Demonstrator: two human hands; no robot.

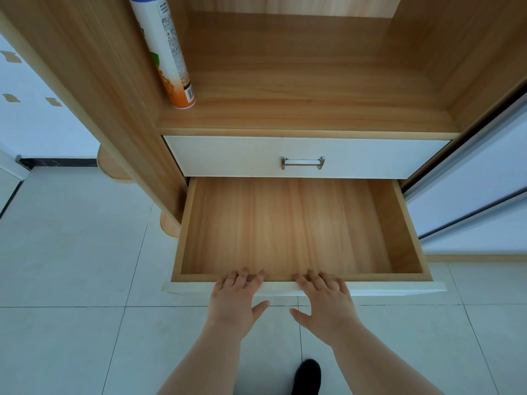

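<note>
Below the closed upper drawer (228, 158) with its metal handle (302, 163), the lower drawer (285, 223) stands pulled well out over the tiled floor (71, 252), its wooden bottom bare. We lay both hands on its front edge: left hand (236, 297) and right hand (325, 300) side by side, fingers straight and spread, tips just over the rim, thumbs free, gripping nothing. Flat palms set evenly either side of the middle suit a square push — so we judge the drawer is about to be slid shut without skewing. An aerosol can (165, 52) stands on the shelf (299, 95) above — well apart from our hands.
</note>
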